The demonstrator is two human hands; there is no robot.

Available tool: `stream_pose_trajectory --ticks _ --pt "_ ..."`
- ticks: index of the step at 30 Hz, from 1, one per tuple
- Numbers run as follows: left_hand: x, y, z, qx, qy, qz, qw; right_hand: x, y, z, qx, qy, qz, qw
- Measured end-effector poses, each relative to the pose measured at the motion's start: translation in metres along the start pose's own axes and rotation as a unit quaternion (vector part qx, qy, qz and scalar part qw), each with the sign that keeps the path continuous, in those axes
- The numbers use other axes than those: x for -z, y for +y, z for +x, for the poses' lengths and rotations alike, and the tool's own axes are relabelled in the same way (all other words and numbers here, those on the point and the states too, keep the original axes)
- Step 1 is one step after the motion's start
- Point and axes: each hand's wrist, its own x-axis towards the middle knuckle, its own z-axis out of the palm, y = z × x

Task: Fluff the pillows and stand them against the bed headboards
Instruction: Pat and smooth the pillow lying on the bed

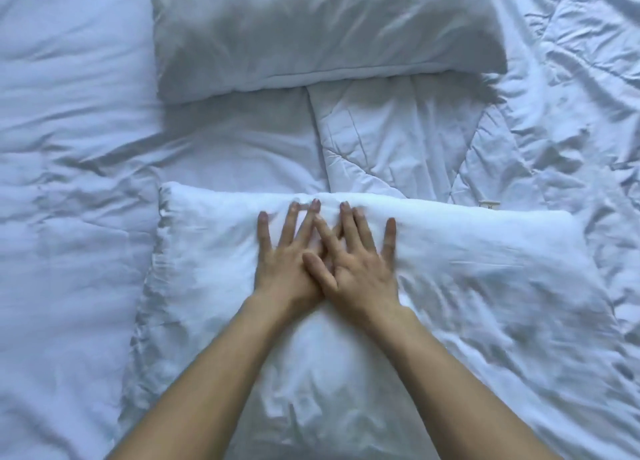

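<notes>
A white pillow [485,286] lies flat on the bed right in front of me. My left hand [287,262] and my right hand [363,265] rest palm down on its far middle part, fingers spread, the right hand partly overlapping the left. Neither hand grips anything. A second white pillow [329,33] lies flat farther away at the top of the view, partly in shadow. No headboard is in view.
A rumpled white quilted duvet [571,113] covers the right side and the gap between the pillows. A smoother white sheet [69,148] spreads over the left side. A small label [489,204] pokes out at the duvet edge.
</notes>
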Motion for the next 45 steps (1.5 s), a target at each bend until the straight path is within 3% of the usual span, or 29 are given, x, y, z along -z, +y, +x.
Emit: stream_pose_trajectory --ticks 2,6,10,13,16,18,20,21,23,27,32,35,38,40,45 --pt "-0.009 -0.036 0.001 0.07 -0.016 -0.008 0.997 -0.004 0.041 -0.006 -0.014 -0.031 -0.066 0.997" --pt "-0.015 -0.13 -0.008 0.248 -0.108 -0.031 0.962 0.008 0.131 -0.034 -0.169 -0.05 -0.094 0.98" --pt "-0.006 -0.178 -0.02 0.317 -0.194 -0.039 0.928 0.02 0.185 -0.037 -0.302 -0.075 -0.034 0.95" --pt "0.009 -0.163 -0.02 0.347 -0.179 0.012 0.92 0.031 0.201 -0.04 -0.346 -0.109 -0.027 0.931" --pt "0.025 -0.096 -0.012 0.279 -0.039 -0.053 0.958 0.048 0.166 -0.032 -0.361 -0.034 0.007 0.932" --pt "0.026 -0.017 -0.022 0.128 0.065 -0.106 0.984 0.048 0.111 -0.038 -0.255 0.035 0.079 0.963" --pt "0.006 0.058 -0.047 -0.005 0.088 -0.076 0.993 0.03 0.058 -0.065 -0.123 0.034 0.08 0.989" --pt "-0.006 0.079 -0.061 -0.027 0.074 -0.053 0.995 0.016 0.046 -0.084 -0.076 0.02 0.055 0.995" --pt "-0.03 0.083 -0.087 -0.004 0.051 -0.026 0.998 -0.007 0.063 -0.123 -0.036 -0.009 -0.017 0.999" --pt "-0.071 0.029 -0.161 0.096 0.022 0.002 0.995 -0.031 0.146 -0.194 -0.125 -0.024 -0.076 0.989" --pt "-0.09 -0.016 -0.248 0.223 -0.051 -0.002 0.973 -0.028 0.173 -0.237 -0.237 -0.057 -0.037 0.969" --pt "-0.073 -0.002 -0.258 0.299 -0.005 -0.054 0.953 -0.014 0.15 -0.239 -0.286 -0.004 0.033 0.958" --pt "-0.047 0.05 -0.23 0.208 0.061 -0.085 0.973 -0.007 0.103 -0.242 -0.154 0.033 0.056 0.986" --pt "-0.042 0.072 -0.208 0.144 0.037 -0.07 0.986 -0.015 0.098 -0.251 -0.11 0.0 0.018 0.994" --pt "-0.078 0.023 -0.238 0.273 -0.071 -0.056 0.958 -0.03 0.198 -0.319 -0.305 -0.078 0.029 0.949"
